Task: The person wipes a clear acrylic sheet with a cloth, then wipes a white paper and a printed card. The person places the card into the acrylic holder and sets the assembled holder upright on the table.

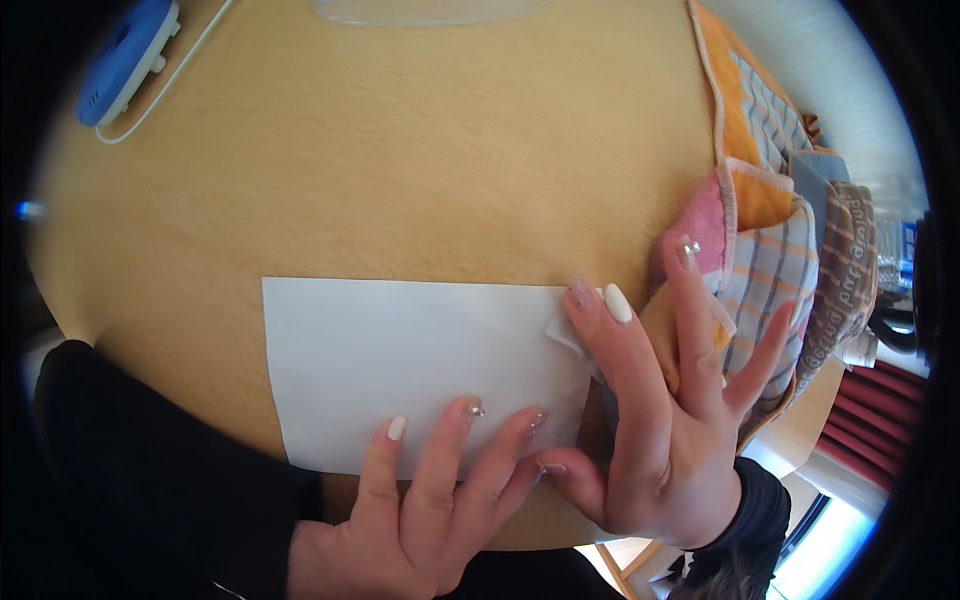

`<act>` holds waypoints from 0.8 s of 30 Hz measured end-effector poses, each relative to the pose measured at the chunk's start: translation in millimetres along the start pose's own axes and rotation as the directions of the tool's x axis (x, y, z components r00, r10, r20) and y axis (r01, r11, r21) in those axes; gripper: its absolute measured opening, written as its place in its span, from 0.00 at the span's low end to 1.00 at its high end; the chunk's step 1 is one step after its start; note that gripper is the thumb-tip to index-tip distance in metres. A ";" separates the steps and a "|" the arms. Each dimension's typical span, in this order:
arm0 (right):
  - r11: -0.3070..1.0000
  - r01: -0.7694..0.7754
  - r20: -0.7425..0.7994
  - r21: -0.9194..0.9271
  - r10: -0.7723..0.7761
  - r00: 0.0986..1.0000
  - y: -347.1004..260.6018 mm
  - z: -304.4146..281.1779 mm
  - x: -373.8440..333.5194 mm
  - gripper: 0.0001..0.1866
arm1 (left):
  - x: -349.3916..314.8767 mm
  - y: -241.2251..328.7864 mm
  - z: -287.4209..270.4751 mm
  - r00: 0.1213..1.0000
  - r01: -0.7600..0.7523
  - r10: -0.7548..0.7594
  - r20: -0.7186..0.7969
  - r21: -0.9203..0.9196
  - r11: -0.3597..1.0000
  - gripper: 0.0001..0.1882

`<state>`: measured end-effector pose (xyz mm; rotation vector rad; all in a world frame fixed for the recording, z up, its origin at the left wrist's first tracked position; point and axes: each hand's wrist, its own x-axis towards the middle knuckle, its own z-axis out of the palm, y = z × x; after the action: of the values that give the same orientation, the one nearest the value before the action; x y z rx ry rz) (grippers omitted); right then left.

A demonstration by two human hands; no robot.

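Observation:
A white sheet of paper [400,345] lies flat on the wooden table in front of me. My left hand [420,510] rests with spread fingers on its near edge, the fingertips pressing on the paper. My right hand [665,440] is at the sheet's right edge, fingers spread. Two of its fingertips touch the far right corner, where a small white flap [568,328] shows; whether it is a fold of the sheet or a separate piece, I cannot tell. The right thumb reaches toward the left hand's fingertips. Its other fingers extend over the cloths beside the paper.
Plaid and orange cloths [765,240] with a pink one [705,225] lie piled along the right side. A blue and white device [125,60] with a white cord sits at the far left. The rim of a clear container [430,15] shows at the far edge.

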<state>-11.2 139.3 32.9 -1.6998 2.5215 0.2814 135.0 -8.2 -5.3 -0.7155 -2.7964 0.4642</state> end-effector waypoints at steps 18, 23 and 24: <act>0.997 -0.012 -0.192 0.078 0.026 0.981 -8.1 9.2 4.8 0.38 | -0.5 0.2 -14.7 0.992 0.032 -0.027 0.121 -0.035 0.999 0.21; 0.999 -0.034 -0.155 0.031 0.039 0.987 -8.9 3.2 0.5 0.37 | -9.0 13.8 -4.6 0.993 0.118 -0.117 0.004 -0.005 0.993 0.20; 0.999 -0.032 -0.176 0.037 0.038 0.984 -10.7 6.4 0.9 0.36 | -9.0 13.2 -2.4 0.996 0.087 -0.088 0.018 0.030 0.996 0.21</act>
<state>-1.9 135.8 25.4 -1.7417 2.6650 0.0918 149.1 -1.0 -8.9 -0.5827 -2.8187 0.4971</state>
